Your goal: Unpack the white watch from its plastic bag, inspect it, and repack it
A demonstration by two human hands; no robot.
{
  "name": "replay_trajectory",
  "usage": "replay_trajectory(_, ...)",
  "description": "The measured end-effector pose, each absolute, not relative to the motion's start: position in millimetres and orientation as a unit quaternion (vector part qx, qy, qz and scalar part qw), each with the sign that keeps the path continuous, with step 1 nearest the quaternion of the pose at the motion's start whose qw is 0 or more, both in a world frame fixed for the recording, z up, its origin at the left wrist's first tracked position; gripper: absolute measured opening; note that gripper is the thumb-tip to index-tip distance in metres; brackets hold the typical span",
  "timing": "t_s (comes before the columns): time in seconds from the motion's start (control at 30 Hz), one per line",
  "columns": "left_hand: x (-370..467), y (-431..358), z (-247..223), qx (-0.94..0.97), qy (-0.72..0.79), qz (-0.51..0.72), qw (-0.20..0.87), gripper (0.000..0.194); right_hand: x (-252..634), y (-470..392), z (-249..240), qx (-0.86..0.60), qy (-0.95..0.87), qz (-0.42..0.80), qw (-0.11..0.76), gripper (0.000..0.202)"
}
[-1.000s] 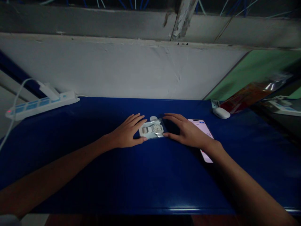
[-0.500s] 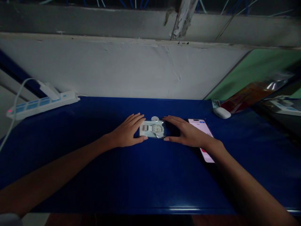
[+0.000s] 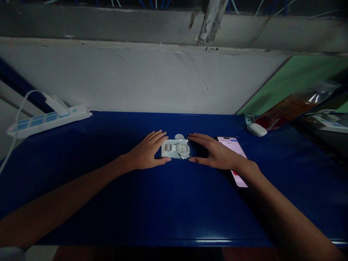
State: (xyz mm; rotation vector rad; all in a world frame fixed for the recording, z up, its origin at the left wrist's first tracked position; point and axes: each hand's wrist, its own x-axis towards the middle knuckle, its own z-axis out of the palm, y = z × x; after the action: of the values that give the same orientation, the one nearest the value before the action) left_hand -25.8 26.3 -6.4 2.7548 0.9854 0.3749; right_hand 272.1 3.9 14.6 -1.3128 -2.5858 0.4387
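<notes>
A white watch in a clear plastic package [image 3: 175, 149] lies flat on the blue table [image 3: 163, 203]. My left hand [image 3: 146, 151] rests at the package's left end, thumb and fingers spread apart around its edge. At the right end is my right hand [image 3: 210, 150], its thumb also apart from the fingers, the tips near the wrapper. Neither hand is closed around the package. Just behind the package sits a small round white tag [image 3: 179, 136]. A phone with a lit screen [image 3: 232, 145] lies partly beneath my right wrist.
A white power strip [image 3: 49, 121] with a plugged-in charger and cable is at the back left. At the back right are a white mouse-like object [image 3: 257, 129] and a reddish plastic bag [image 3: 288, 108]. A pale wall [image 3: 136, 79] stands behind the table.
</notes>
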Motion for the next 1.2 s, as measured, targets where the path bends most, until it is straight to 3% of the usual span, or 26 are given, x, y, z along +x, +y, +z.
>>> replay_trajectory(0.37,-26.6,26.5,-8.3,0.931,0.326,0.130,0.096,0.083,271.2,2.5,16.6,-0.440,-0.879,0.143,0.111,0.082)
replay_trajectory(0.6,-26.8,26.8,-6.3,0.927,0.331,0.138,0.110,0.064,268.0,-0.1,19.3,-0.422,-0.891,0.122,0.114,0.085)
replay_trajectory(0.73,-27.5,27.8,-4.0,0.924,0.328,0.146,0.131,0.059,260.5,-4.4,28.8,-0.369,-0.904,0.131,0.174,0.042)
replay_trajectory(0.87,-27.5,28.0,-5.1,0.921,0.327,0.162,0.138,0.060,257.1,-7.8,34.1,-0.377,-0.879,0.145,0.255,0.031)
replay_trajectory(1.03,-26.3,27.0,-9.3,0.909,0.349,0.182,0.135,0.081,258.7,-6.9,32.9,-0.502,-0.779,0.180,0.331,0.037)
replay_trajectory(1.13,-26.2,26.4,-9.4,0.904,0.347,0.202,0.146,0.103,257.4,-4.4,28.9,-0.522,-0.759,0.222,0.319,0.040)
replay_trajectory(1.2,-26.1,26.0,-8.1,0.906,0.341,0.200,0.150,0.104,254.3,-3.5,25.3,-0.521,-0.762,0.238,0.302,0.040)
